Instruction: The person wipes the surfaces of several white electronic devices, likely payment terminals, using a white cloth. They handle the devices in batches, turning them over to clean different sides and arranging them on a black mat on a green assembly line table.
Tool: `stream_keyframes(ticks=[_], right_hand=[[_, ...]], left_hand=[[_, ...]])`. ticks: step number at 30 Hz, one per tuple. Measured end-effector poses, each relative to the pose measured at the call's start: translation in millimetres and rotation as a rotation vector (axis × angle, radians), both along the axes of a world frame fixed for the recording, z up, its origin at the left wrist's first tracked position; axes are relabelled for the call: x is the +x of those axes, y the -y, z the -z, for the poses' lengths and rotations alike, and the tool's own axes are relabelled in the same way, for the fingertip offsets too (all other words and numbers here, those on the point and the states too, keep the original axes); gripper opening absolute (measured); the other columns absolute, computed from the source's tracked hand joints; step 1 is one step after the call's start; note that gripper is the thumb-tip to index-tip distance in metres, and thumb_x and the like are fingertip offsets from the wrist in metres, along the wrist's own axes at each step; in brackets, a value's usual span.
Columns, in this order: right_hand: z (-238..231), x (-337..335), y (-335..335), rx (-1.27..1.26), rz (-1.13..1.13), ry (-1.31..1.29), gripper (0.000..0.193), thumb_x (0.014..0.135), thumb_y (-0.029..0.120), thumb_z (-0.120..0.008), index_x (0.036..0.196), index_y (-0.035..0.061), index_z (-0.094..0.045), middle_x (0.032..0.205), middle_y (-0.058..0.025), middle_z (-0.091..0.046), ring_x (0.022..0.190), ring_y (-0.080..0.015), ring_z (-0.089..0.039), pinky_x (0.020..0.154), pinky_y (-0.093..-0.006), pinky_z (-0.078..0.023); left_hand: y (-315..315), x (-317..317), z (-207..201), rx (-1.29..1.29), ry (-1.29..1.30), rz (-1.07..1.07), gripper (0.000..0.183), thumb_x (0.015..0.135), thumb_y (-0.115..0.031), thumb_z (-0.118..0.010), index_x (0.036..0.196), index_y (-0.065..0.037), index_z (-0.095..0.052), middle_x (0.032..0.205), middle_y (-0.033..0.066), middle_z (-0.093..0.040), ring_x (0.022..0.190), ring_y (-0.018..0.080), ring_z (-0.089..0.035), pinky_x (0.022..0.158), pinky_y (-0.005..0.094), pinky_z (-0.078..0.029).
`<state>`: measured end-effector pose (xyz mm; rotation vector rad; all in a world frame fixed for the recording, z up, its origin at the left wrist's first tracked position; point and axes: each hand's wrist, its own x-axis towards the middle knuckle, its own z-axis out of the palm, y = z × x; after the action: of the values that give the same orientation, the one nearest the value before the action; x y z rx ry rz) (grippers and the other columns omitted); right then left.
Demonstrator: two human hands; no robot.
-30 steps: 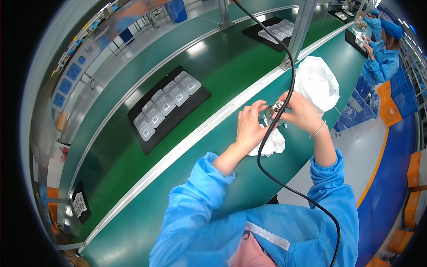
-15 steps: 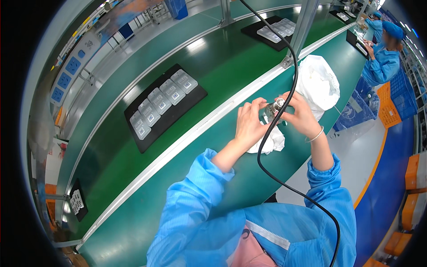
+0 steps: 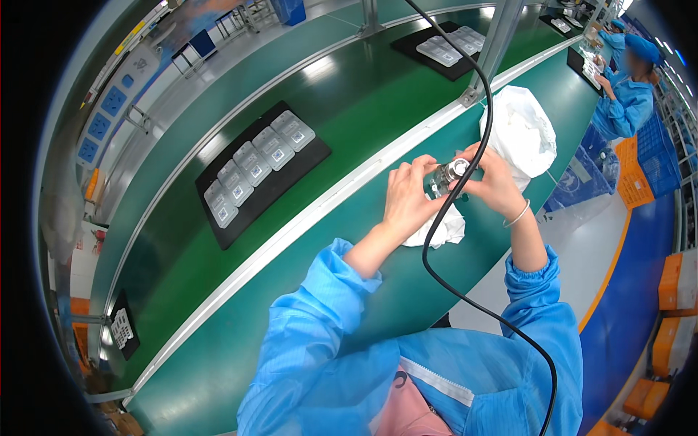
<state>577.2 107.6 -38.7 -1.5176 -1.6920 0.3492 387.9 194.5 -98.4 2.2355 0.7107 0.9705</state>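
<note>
A small clear glass bottle with a silver metal top (image 3: 456, 169) is held between my two hands above the green bench. My left hand (image 3: 406, 198) is closed around the bottle's left side. At the metal top, my right hand (image 3: 497, 184) has its thumb and fingers closed. A black cable (image 3: 476, 156) crosses in front of the bottle and hides part of it and of my right fingers. Beneath my hands lies a crumpled white cloth (image 3: 445, 229). Just beyond my right hand stands an open white bag (image 3: 518, 134) with white material inside.
On the green conveyor, a black tray (image 3: 315, 154) carries several translucent plastic pieces. Another such tray (image 3: 407, 48) lies farther along, and one (image 3: 132, 347) at the far left. A metal post (image 3: 502, 36) rises beside the belt. A co-worker (image 3: 625, 102) in blue sits at the right.
The trays on the conveyor have shifted slightly left. The bottle's metal top now shows a wider round face. My hands stay almost in place. The co-worker's hands have moved.
</note>
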Motion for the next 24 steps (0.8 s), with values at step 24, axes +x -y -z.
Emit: stream_keyframes(ticks=[24], right_hand=[[13,39,-10,-0.098,-0.15,-0.104,0.046,0.079,0.013,-0.086,0.121,0.004,-0.072,0.112,-0.0071,-0.063,0.108,-0.0226,-0.062,0.095,-0.0342,-0.05]], left_hand=[[-7,18,5,0.029,0.017,0.012,0.067,0.07,-0.028,-0.09,0.127,-0.008,-0.062,0.123,0.005,-0.065,0.106,0.0273,-0.06,0.095,0.0413,-0.042]])
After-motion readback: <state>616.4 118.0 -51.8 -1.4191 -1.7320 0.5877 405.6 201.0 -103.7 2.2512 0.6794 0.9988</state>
